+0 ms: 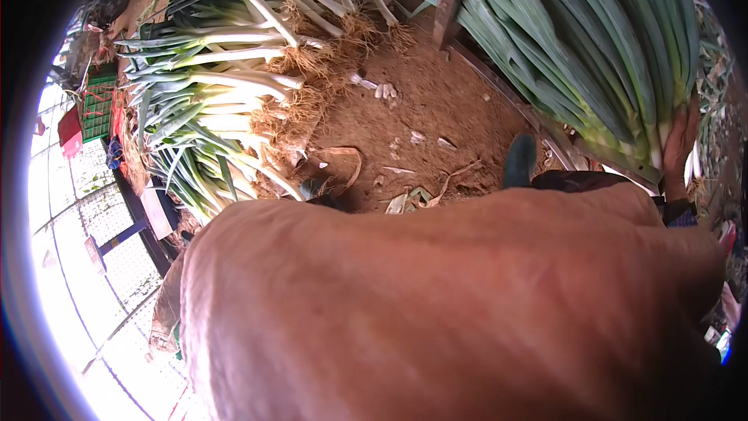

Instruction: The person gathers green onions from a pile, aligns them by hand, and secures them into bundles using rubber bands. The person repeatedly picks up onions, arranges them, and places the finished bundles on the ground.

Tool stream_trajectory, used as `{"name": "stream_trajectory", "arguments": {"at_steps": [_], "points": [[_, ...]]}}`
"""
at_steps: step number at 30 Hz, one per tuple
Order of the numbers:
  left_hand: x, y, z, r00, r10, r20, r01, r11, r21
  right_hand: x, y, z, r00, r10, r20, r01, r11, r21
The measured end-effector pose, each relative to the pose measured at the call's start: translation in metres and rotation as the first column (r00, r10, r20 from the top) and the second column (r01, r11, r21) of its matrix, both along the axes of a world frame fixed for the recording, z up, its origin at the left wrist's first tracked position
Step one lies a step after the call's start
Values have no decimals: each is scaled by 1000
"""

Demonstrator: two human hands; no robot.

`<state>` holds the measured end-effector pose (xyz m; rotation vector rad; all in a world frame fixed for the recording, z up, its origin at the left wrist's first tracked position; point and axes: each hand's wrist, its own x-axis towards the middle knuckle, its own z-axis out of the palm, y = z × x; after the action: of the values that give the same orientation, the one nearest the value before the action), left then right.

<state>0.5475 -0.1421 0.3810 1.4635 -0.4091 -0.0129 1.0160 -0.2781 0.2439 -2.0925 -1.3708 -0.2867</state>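
Leeks with long green leaves (561,41) lie in a thick bundle at the upper right, across a metal frame (514,99). My right hand (681,140) is around the pale stem ends at the bundle's right side; its fingertips are partly hidden. What looks like my left hand (444,298) is very close to the lens, large and blurred across the lower half, with its fingers not distinguishable. It hides much of what lies below. More leeks with white stems (234,88) and brown roots (304,61) lie in a pile on the soil at the upper left.
Between pile and frame is bare brown soil (421,117) with scraps of leaf and root. A dark boot toe (520,161) shows by the frame, another (312,188) by the pile. At the left are a green plastic crate (98,106) and a bright mesh wall (70,199).
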Motion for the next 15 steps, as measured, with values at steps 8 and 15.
{"name": "stream_trajectory", "arguments": {"at_steps": [8,15], "points": [[1,-2,12,999,33,-7,-34,999,-27,-1,2,2,999,-17,51,18,1000,-20],[-5,-14,36,979,181,-93,-199,944,-263,4,-1,-3,995,-43,93,44,999,-6]]}}
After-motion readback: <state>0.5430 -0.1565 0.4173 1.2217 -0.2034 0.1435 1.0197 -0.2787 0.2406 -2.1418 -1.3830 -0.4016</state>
